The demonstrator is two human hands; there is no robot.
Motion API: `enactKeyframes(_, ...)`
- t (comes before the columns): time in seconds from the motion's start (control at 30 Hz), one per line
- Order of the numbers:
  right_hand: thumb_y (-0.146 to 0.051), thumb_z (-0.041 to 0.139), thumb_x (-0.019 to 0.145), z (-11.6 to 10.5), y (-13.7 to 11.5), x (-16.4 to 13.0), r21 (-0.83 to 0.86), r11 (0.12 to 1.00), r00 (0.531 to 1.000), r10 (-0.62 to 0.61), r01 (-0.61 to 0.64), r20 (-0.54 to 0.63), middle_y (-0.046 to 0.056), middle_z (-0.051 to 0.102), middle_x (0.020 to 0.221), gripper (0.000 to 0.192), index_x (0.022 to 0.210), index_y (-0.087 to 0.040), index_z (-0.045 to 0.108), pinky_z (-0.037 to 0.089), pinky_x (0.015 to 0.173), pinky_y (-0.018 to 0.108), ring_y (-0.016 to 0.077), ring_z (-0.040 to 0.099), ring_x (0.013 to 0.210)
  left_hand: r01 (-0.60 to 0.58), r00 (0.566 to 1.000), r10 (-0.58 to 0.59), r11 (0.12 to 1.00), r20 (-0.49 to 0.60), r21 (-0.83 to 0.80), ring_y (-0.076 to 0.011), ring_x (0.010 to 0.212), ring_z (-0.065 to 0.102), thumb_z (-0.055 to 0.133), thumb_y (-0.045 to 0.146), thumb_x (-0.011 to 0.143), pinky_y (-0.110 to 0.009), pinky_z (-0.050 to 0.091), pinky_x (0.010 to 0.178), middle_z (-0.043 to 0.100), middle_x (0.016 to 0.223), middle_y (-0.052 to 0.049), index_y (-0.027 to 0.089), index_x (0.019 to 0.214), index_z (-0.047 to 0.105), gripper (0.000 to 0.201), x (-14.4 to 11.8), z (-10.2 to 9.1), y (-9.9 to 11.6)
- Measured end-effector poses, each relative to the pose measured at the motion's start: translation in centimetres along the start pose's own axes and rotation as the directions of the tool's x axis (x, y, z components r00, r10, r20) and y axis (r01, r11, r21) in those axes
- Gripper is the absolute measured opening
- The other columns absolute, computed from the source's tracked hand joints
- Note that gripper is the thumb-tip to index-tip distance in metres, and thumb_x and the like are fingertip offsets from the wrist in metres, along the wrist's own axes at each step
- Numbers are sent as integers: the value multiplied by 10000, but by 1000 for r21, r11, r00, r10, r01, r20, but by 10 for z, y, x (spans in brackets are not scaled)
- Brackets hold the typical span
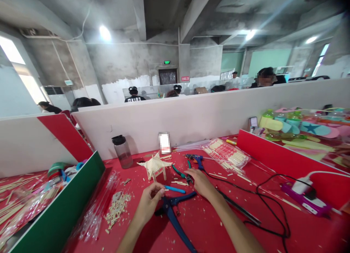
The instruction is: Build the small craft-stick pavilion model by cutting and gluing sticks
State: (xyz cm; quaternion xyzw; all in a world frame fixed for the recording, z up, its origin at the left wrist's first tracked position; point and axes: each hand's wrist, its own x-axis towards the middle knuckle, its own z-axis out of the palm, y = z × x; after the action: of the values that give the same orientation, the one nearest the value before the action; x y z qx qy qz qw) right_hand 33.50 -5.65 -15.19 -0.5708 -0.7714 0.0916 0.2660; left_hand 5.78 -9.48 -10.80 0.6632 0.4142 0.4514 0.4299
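On a red tabletop [218, 224] hemmed by white partitions, a person's left hand [151, 199] pinches something small, too tiny to identify, just before a stick-built pavilion model [155, 165]. The right hand [201, 182] rests half-curled, holding nothing, beside green pliers [180, 172]. Behind the model, left, stands a capped bottle [122, 151], contents unclear.

The red surface [218, 224] carries a small stick pavilion [155, 166], a dark bottle [122, 151], blue-handled cutters [175, 213], a glue gun [195, 159], packed sticks [226, 154], scattered stick offcuts [118, 205] and a purple power strip [307, 201].
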Motion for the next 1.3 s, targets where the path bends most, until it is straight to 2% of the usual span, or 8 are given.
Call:
enactKeyframes(0.13,114,441,743,-4,-2,4,-29,1000,1000,-10,11,28,120,621,1405,740,1394,-194,608,411,1101,401,255,538,1305,-5,1000,5,1000,3,-1,-146,621,532,690,576,822,-238,396,610,603,658,11,160,772,661,419,0,-1,1)
enactKeyframes(0.27,87,510,750,-20,-5,22,-78,992,988,-86,96,126,89,580,1451,802,1431,-333,572,384,1100,457,292,470,1364,-8,1000,8,1000,-4,-10,-150,633,544,686,552,832,-240,402,616,614,666,7,159,785,662,397,-1,-1,2)
enactKeyframes(0.37,41,568,773,-37,-5,41,-164,947,914,-204,275,352,93,582,1434,790,1438,-386,556,374,1096,485,309,478,1355,-9,1000,9,1000,-10,-21,-151,634,548,692,542,830,-241,411,615,614,665,7,159,784,663,387,-2,0,3)
enactKeyframes(0.5,12,528,830,-55,-5,59,-181,918,872,-251,352,420,55,653,1312,738,1420,-431,560,408,1054,432,261,568,1245,-2,1000,2,999,-14,-32,-153,637,555,697,543,827,-245,421,620,620,672,5,161,786,666,385,-2,1,4)
enactKeyframes(0.6,-23,524,862,-56,-5,66,-173,893,833,-297,416,467,38,688,1212,682,1412,-424,569,452,968,351,222,635,1100,1,1000,-2,999,-19,-32,-154,637,555,699,549,821,-245,420,621,619,671,4,160,772,663,394,-2,0,4)
enactKeyframes(0.77,-81,539,906,-44,0,75,-152,872,808,-348,466,475,41,723,1118,528,1340,-360,648,466,875,305,208,658,984,1,1000,-1,1000,-19,-31,-161,653,564,694,569,817,-247,424,629,623,676,0,163,765,649,411,-2,-1,6)
enactKeyframes(1.07,-79,522,934,-40,10,73,-139,843,786,-408,520,465,61,722,1168,465,1301,-318,678,453,881,298,213,648,1047,12,1000,-13,1000,-11,-22,-163,654,561,694,559,818,-250,418,630,621,681,1,163,779,659,399,-1,-2,2)
enactKeyframes(1.3,-85,553,915,-49,2,69,-175,860,822,-371,480,432,57,709,1163,462,1289,-325,680,467,876,303,222,659,1026,-3,1000,2,1000,-30,-7,-157,642,556,693,536,821,-251,416,625,619,671,6,164,771,656,377,-1,-2,7)
